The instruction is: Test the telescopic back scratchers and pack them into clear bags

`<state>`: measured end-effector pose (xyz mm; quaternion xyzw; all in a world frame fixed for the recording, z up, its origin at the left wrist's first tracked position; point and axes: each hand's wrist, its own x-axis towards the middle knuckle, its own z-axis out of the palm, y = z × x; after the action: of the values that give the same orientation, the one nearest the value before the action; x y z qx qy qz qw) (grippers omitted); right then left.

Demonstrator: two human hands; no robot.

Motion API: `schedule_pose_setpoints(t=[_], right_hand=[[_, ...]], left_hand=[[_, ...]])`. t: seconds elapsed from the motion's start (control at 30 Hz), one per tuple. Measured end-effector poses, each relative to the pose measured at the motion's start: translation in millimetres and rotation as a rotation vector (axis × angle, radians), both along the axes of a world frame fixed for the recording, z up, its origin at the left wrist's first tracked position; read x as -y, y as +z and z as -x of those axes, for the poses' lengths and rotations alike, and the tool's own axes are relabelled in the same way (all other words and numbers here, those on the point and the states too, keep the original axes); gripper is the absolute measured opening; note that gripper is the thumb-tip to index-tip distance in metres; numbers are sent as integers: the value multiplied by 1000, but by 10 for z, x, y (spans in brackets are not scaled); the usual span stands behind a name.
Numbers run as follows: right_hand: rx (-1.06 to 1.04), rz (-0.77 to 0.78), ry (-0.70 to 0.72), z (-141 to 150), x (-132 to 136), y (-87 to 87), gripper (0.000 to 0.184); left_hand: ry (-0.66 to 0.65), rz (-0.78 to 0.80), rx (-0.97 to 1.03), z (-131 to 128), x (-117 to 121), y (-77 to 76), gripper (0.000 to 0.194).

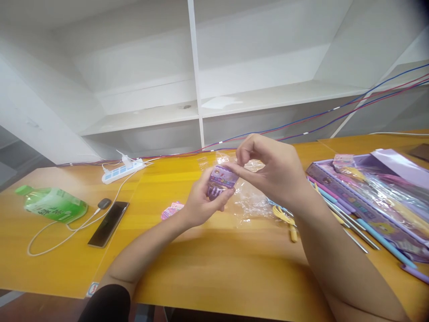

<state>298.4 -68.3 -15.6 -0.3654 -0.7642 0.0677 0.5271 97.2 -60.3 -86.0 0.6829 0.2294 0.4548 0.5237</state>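
My left hand [201, 201] is closed around a small purple packet [223, 177] with a printed card front, held up over the table. Dark purple contents show at the packet's lower end, too blurred to name. My right hand [268, 163] comes over from the right, thumb and forefinger bent close together at the packet's top corner; whatever lies between them cannot be made out. Crumpled clear plastic bags [250, 201] lie on the table behind and below the hands. Small pink printed cards [172, 210] rest beside my left wrist.
A purple box [365, 197] of wrapped items stands right, with coloured tubes and metal rods [351, 223] before it. A yellow cord [284, 217] lies near my right wrist. Left are a green bottle [55, 204], a phone [109, 223] and a power strip [123, 171].
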Motion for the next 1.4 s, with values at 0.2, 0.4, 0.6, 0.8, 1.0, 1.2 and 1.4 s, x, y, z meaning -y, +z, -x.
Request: schedule_pose_setpoints(t=[0.2,0.4,0.6,0.8,1.0,1.2,1.4], right_hand=[[62,-104,90,-4,30,43,12],[255,-238,160,17,16,25,6],[376,-356,150,62,-44,-62,6],[483,-280,113,88,2,-44,15],[289,-70,73,77,7,-56,25],[411,330,12,52,-19,-93,47],[457,368,187,-46,-36,-5,40]], left_hand=[[34,74,68,-1,-4,44,35],[52,57,90,-2,-19,47,36],[39,73,148,13,-25,-8,35],[67,110,162,9,-45,2,42],[111,77,136,-22,-31,42,44],[127,68,116,-13,-25,38,45],[146,16,13,12,-24,-69,43]])
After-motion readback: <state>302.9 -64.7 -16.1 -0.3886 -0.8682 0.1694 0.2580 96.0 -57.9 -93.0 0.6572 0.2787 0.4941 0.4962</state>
